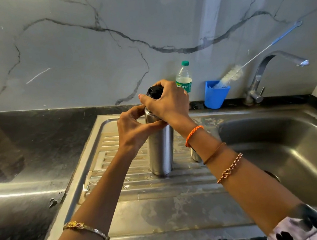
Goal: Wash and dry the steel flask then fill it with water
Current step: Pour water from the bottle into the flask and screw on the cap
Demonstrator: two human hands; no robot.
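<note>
Veined marble wall (83, 49) rises behind a dark stone counter (26, 147).

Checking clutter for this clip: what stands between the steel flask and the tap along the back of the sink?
Head view: a plastic water bottle and a blue cup holding a bottle brush stand between steel flask and tap.

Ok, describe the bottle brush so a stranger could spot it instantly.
Start at the steel tap behind the sink basin. Just left of it, against the marble wall, stands a blue cup. The bottle brush leans out of it: white bristles, long thin blue handle.
</note>
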